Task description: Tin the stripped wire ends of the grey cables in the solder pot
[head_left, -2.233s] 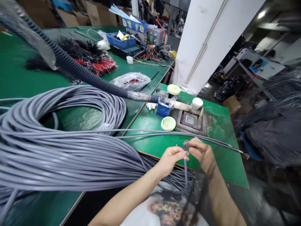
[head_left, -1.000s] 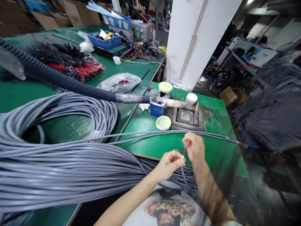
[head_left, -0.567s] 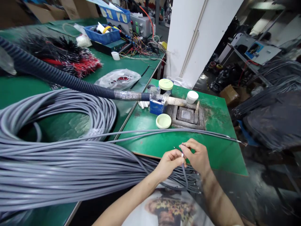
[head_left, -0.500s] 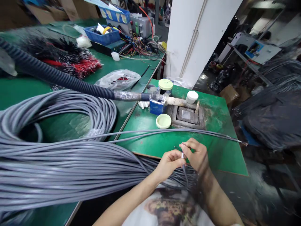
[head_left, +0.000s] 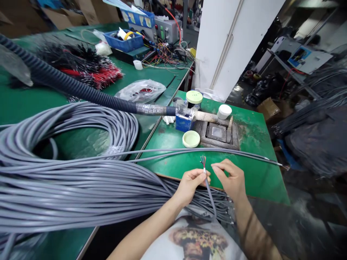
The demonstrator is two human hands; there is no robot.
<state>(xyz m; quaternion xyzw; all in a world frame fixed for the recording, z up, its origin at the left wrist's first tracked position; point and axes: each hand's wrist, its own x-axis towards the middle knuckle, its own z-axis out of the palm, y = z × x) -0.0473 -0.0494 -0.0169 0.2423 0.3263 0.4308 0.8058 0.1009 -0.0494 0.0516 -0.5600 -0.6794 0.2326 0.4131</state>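
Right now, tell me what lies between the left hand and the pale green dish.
Two grey cables cross between the left hand and the pale green dish, nearer the dish; otherwise the head view shows only green benchtop there.

Legible text: we can read no word, number or brand.
Pale-green lid [head_left: 194,96]: just in front of the foot of the white pillar [head_left: 244,32]; we see dark handwritten strokes on its top, too small for us to read.
Upper blue bin [head_left: 138,20]: left of the pillar; we see pale patches like labels along its side, too blurred for us to read.
Grey control box [head_left: 170,30]: between that bin and the pillar; we cannot tell whether the small marks on its front are lettering.
Printed shirt [head_left: 206,238]: nearest us, well in front of the pillar; we make out a picture, no readable lettering.
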